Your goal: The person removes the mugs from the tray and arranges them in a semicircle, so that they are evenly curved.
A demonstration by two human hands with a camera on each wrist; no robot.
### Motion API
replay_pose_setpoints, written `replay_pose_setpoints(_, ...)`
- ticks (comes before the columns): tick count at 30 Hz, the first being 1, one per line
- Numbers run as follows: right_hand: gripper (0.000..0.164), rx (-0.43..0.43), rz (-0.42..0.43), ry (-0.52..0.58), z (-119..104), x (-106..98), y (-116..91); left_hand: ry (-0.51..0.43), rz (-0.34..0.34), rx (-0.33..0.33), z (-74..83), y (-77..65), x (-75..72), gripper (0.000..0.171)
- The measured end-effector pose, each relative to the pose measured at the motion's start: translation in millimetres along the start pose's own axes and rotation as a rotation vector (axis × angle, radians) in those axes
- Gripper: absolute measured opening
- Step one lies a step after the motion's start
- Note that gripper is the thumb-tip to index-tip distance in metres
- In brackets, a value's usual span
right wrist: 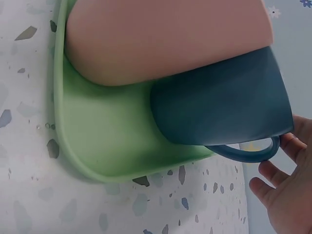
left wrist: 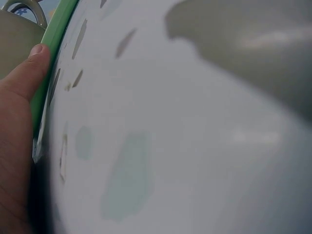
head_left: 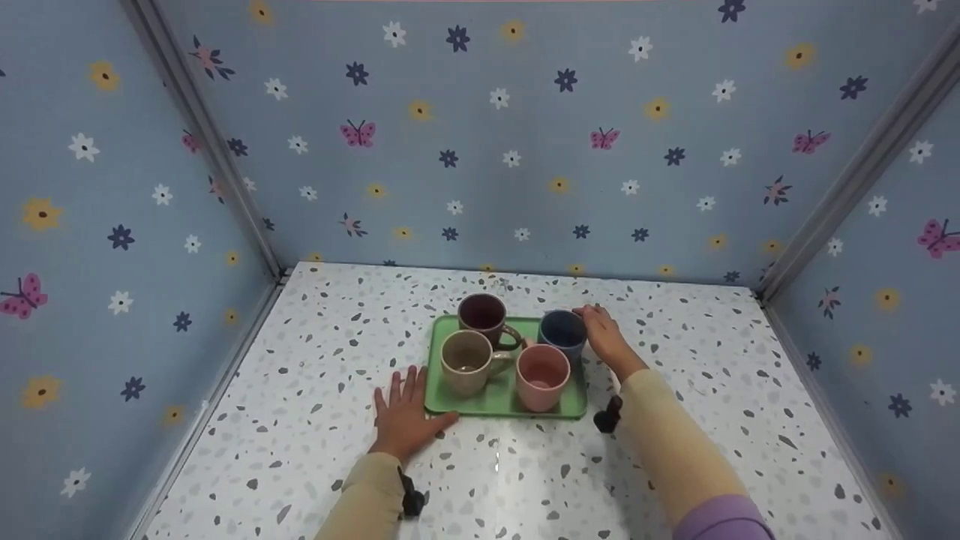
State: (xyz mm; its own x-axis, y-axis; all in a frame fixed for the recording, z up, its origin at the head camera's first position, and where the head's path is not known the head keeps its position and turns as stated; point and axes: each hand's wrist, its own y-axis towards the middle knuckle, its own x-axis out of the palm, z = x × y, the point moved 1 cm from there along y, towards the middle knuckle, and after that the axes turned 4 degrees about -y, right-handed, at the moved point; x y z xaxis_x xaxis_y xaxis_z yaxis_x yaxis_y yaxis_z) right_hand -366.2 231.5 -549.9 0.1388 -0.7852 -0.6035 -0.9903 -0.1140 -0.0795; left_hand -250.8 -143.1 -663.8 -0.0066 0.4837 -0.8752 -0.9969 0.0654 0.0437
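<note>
Against blue-grey, flower-and-butterfly-printed wall panels (head_left: 510, 127), a speckled white tabletop (head_left: 300, 360) bears, at centre frame, a light-green rectangular tray (head_left: 495, 405) holding four upright mugs: dark brown (head_left: 482, 315) at upper left, glossy beige (head_left: 466, 367) before it and partly hiding it, matte pink (head_left: 541, 379) at lower right, and matte dark-blue (head_left: 562, 334) behind the pink one. The left hand (head_left: 403, 421) lies flat, fingers spread, thumb touching the tray; the right hand (head_left: 607, 339), loosely extended, touches the blue mug's rim near its handle, gripping nothing.
</note>
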Motion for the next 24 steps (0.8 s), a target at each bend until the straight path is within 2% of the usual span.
replay_pose_setpoints(4,0.066,0.004,0.011,0.016,3,-2,-6,0.015,0.011,-0.003,-0.2,-0.6,1.9,0.112)
replay_pose_setpoints(9,0.07,0.005,0.041,0.047,10,-5,-15,-0.017,0.03,0.006,2.4,-2.1,-0.4,0.112)
replay_pose_setpoints(16,0.058,-0.103,0.09,0.096,21,-8,-24,-0.005,0.012,0.004,0.5,-1.7,-0.7,0.113)
replay_pose_setpoints(24,0.055,-0.078,0.101,0.235,31,-8,-35,-0.026,0.029,0.009,1.9,-2.3,-1.0,0.111)
